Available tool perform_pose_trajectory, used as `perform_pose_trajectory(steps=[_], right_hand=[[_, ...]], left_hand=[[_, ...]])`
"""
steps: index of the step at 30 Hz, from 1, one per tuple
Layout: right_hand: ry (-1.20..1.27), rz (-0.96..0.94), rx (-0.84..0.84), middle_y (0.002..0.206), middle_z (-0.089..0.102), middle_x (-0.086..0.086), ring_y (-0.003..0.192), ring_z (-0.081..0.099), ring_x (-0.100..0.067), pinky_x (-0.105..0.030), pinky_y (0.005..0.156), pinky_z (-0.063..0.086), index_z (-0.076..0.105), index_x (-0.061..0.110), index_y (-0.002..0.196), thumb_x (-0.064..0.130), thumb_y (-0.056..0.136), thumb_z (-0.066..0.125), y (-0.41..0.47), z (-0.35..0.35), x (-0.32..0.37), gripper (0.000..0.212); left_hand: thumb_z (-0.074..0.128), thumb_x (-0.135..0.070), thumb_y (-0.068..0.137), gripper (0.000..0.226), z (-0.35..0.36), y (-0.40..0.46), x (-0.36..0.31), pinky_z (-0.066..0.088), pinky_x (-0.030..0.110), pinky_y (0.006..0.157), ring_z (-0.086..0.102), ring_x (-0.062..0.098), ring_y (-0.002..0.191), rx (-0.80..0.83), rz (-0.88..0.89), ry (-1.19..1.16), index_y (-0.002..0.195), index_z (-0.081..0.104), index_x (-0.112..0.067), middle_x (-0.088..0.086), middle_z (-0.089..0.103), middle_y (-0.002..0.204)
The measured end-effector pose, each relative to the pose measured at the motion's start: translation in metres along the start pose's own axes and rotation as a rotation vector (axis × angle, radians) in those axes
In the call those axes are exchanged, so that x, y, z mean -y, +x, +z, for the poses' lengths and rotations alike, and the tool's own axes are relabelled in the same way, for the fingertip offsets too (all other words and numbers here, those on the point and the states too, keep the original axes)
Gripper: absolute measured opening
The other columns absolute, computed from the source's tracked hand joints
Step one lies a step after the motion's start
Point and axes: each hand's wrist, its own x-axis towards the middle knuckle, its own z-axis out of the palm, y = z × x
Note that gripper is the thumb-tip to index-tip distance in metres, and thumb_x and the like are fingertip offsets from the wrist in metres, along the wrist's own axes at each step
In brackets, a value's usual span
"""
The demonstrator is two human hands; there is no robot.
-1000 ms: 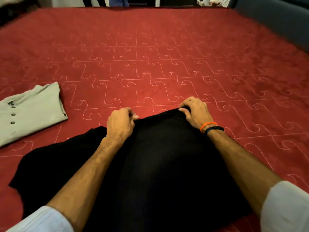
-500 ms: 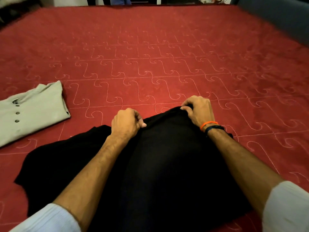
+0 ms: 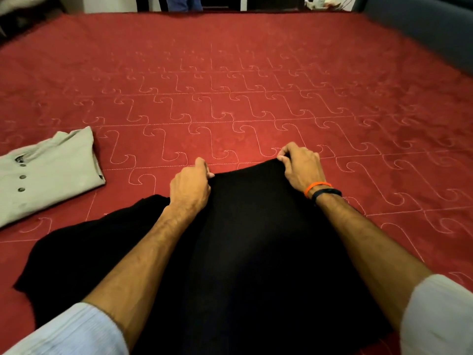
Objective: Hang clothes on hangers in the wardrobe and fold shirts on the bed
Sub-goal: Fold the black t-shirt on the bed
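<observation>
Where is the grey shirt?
The grey shirt lies folded on the red bed, at the head view's left edge, left of the black shirt.

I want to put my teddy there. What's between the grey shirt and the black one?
Only bare red bedspread between grey shirt and black shirt, head view.

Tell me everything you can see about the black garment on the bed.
The black garment is plain dark cloth, matte, with no visible detail. It lies spread on the red bedspread, nearest the person. The left hand and right hand each pinch its far edge, and both forearms lie across it.
</observation>
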Motion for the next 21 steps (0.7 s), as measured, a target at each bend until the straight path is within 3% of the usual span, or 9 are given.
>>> perform_pose_trajectory(steps=[3, 8, 11, 13, 16, 19, 21], right_hand=[[-0.083, -0.056, 0.047, 0.095, 0.064, -0.002, 0.096, 0.060, -0.027, -0.043, 0.092, 0.037, 0.055, 0.017, 0.103, 0.021, 0.100, 0.048, 0.008, 0.003, -0.001, 0.009], [-0.140, -0.193, 0.249, 0.104, 0.058, -0.002, 0.101, 0.052, -0.021, -0.043, 0.094, 0.037, 0.058, 0.018, 0.105, 0.056, 0.089, 0.059, 0.014, -0.004, -0.011, 0.041], [-0.219, -0.260, 0.243, 0.105, 0.056, -0.004, 0.103, 0.051, -0.024, -0.043, 0.094, 0.037, 0.059, 0.017, 0.102, 0.049, 0.091, 0.060, 0.017, -0.007, -0.014, 0.035], [-0.203, -0.289, 0.181, 0.096, 0.054, 0.003, 0.098, 0.052, -0.023, -0.039, 0.092, 0.034, 0.053, 0.020, 0.097, 0.042, 0.092, 0.062, 0.017, -0.007, -0.011, 0.025], [-0.175, -0.296, 0.145, 0.079, 0.047, 0.013, 0.091, 0.055, -0.023, -0.037, 0.093, 0.030, 0.046, 0.022, 0.095, 0.029, 0.095, 0.062, 0.014, -0.002, -0.005, 0.017], [-0.226, -0.279, 0.122, 0.091, 0.062, 0.003, 0.094, 0.060, -0.027, -0.041, 0.090, 0.035, 0.053, 0.016, 0.107, 0.033, 0.100, 0.053, 0.017, -0.002, -0.002, 0.019], [-0.316, -0.281, 0.146, 0.101, 0.066, -0.004, 0.097, 0.062, -0.029, -0.042, 0.088, 0.036, 0.054, 0.013, 0.111, 0.038, 0.102, 0.045, 0.021, -0.002, -0.003, 0.028]], left_hand=[[0.056, -0.011, 0.095, 0.016, 0.001, 0.004, 0.000, 0.040, 0.036, 0.070, 0.063, 0.032, 0.089, 0.017, 0.009, 0.024, 0.110, 0.050, -0.012, 0.008, 0.066, 0.095], [0.050, -0.025, 0.102, 0.011, 0.001, 0.005, 0.008, 0.042, 0.036, 0.070, 0.063, 0.029, 0.084, 0.002, 0.068, -0.066, 0.106, 0.050, -0.015, 0.003, 0.063, 0.087], [0.059, -0.017, 0.099, 0.007, 0.001, 0.006, 0.014, 0.047, 0.033, 0.078, 0.062, 0.017, 0.087, 0.044, 0.074, -0.190, 0.105, 0.055, -0.018, -0.007, 0.067, 0.090], [0.064, -0.012, 0.095, 0.012, -0.002, 0.006, 0.016, 0.045, 0.027, 0.080, 0.061, 0.011, 0.088, 0.085, 0.057, -0.233, 0.105, 0.060, -0.018, -0.013, 0.063, 0.086], [0.067, -0.006, 0.091, 0.015, -0.002, 0.009, 0.016, 0.052, 0.034, 0.087, 0.066, 0.017, 0.094, 0.083, 0.057, -0.173, 0.100, 0.067, -0.018, -0.007, 0.068, 0.087], [0.065, -0.007, 0.092, 0.013, -0.003, 0.009, 0.011, 0.053, 0.039, 0.088, 0.068, 0.023, 0.096, 0.050, 0.053, -0.127, 0.099, 0.068, -0.017, -0.008, 0.066, 0.082], [0.058, -0.024, 0.098, 0.016, -0.003, 0.008, 0.009, 0.053, 0.043, 0.082, 0.066, 0.034, 0.095, 0.011, 0.083, -0.034, 0.103, 0.066, -0.011, 0.008, 0.069, 0.093]])
